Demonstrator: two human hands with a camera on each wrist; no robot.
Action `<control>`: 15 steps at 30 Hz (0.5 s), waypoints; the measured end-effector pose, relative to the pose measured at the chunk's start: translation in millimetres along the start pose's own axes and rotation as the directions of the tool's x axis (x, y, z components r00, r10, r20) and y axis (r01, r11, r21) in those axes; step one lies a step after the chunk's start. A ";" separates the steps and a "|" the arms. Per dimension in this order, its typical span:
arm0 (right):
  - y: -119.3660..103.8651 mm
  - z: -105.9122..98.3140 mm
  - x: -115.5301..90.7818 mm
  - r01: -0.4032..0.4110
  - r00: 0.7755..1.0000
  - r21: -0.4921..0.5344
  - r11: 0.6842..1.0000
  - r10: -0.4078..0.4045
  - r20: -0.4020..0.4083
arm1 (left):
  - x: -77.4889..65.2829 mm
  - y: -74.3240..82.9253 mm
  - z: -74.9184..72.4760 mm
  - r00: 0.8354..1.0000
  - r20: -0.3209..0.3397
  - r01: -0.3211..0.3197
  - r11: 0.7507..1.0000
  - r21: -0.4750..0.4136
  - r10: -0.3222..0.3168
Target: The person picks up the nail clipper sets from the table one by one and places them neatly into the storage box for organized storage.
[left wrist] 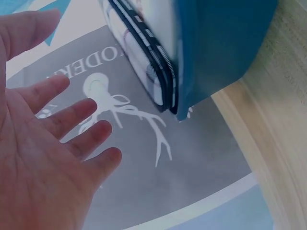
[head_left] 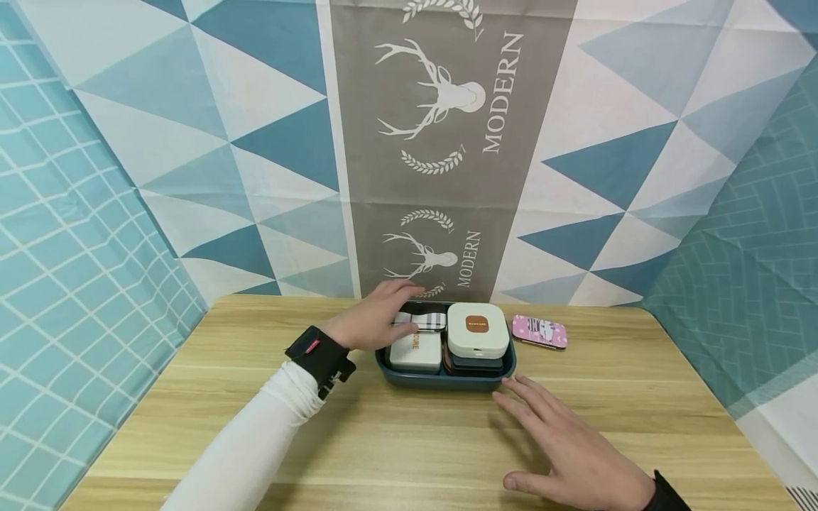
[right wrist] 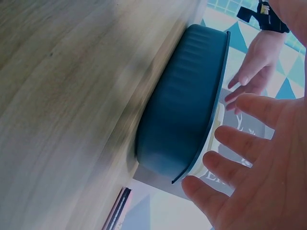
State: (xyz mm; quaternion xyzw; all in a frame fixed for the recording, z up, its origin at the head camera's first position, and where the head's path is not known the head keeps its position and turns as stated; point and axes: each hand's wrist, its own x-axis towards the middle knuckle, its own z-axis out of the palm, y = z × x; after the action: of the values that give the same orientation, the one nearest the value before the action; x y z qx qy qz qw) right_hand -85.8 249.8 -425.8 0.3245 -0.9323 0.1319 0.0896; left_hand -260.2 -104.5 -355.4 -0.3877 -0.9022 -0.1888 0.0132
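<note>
A dark blue open basket [head_left: 441,383] stands near the table's back edge. Inside its left half lie a white box [head_left: 401,353] with brown lettering and, behind that, a black-and-white plaid case [head_left: 433,321]. On the right a rounded cream case [head_left: 495,337] with a brown label sits on top of dark flat cases [head_left: 478,364]. My left hand [head_left: 371,319] hovers over the basket's left side, fingers spread; the left wrist view shows its palm holding nothing, beside the plaid case. Fingers extended, my right hand [head_left: 569,447] is by the basket's front right corner, also holding nothing.
To the right of the basket, a small pink case [head_left: 540,331] with a cartoon picture lies on the wooden table [head_left: 345,454]. A patterned cloth [head_left: 441,191] hangs right behind the table, with tiled-print cloths at both sides.
</note>
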 end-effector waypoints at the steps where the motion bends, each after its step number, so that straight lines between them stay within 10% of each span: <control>1: 0.0 0.1 -0.2 0.003 1.000 -0.002 1.000 -0.003 -0.003 | -1.4 0.7 -1.0 1.000 -0.005 0.002 1.000 0.000 -0.002; 15: 0.6 -1.0 -0.3 -0.006 1.000 -0.004 1.000 0.006 -0.005 | -35.5 0.4 -6.0 0.994 -0.108 0.008 1.000 -0.008 -0.009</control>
State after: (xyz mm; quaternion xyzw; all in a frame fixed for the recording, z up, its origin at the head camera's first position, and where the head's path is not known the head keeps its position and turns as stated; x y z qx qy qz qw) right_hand -85.8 250.7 -425.0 0.3210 -0.9334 0.1312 0.0920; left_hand -235.9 -131.0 -355.8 -0.3733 -0.9010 -0.2129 0.0598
